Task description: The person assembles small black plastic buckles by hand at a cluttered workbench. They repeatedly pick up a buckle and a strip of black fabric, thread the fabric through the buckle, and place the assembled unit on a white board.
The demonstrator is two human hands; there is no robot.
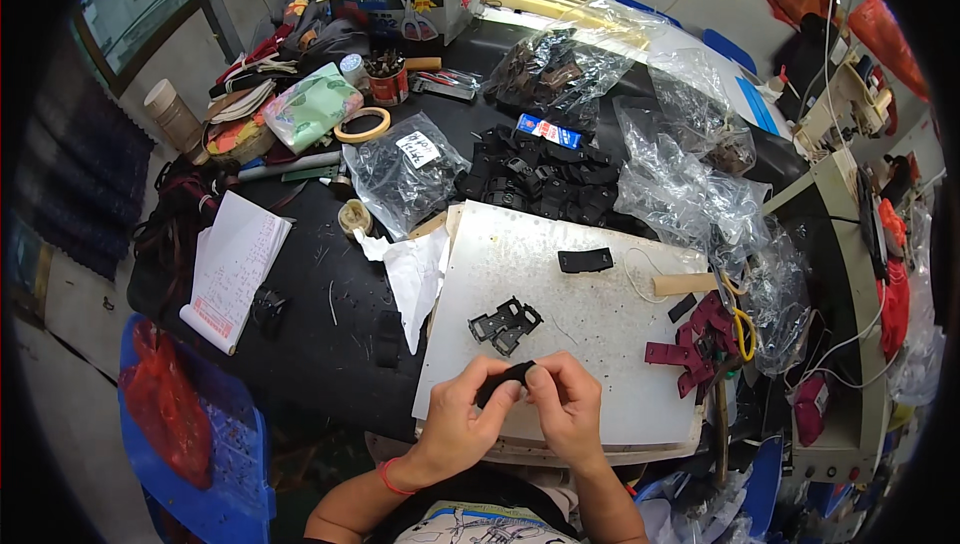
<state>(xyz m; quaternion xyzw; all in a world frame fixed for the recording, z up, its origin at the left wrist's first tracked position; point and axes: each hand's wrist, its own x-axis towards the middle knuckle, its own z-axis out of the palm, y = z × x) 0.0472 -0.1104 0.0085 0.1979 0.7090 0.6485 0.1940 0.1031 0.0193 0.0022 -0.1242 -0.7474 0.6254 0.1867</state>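
Both my hands are closed on a small black strap-like piece above the near edge of the white board. My left hand grips its left end between thumb and fingers. At its right end, the thumb and fingertips of my right hand pinch it; part of the piece is hidden by the fingers. Just beyond my hands lie black plastic frame-like parts. Farther back on the board rests a flat black strap piece.
Maroon strap pieces and yellow-handled scissors lie at the board's right. Behind it is a pile of black parts beside clear plastic bags. A notebook and torn white paper lie left. A sewing machine stands far right.
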